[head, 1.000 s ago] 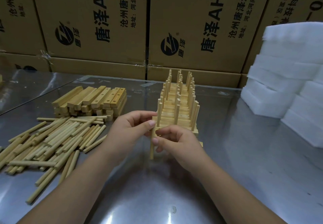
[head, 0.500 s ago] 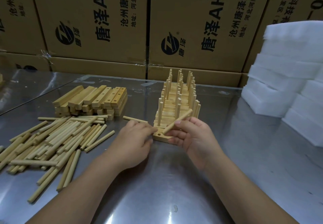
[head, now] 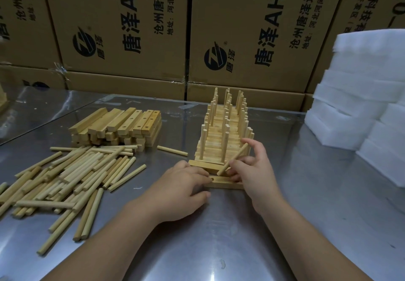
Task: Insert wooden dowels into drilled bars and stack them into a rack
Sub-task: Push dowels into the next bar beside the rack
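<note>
A drilled wooden bar (head: pixel 225 181) lies flat on the steel table just in front of the rack (head: pixel 225 136) of stacked bars with upright dowels. My left hand (head: pixel 182 189) grips the bar's left end, beside an open hole. My right hand (head: pixel 252 171) pinches a tilted dowel (head: pixel 233 160) whose lower end hovers over the bar's middle. A heap of loose dowels (head: pixel 65 175) lies to the left, and a stack of plain drilled bars (head: pixel 118 127) sits behind it. One stray dowel (head: pixel 172 150) lies between that stack and the rack.
Cardboard boxes (head: pixel 241 31) wall off the back of the table. White foam blocks (head: pixel 363 105) are piled at the right. Bare steel tabletop (head: pixel 219 248) spreads in front of my hands and to the right of the rack.
The bar held up a second ago now lies flat on the table before the rack. My right hand has swung a dowel over it; my left hand holds the bar's left end.
</note>
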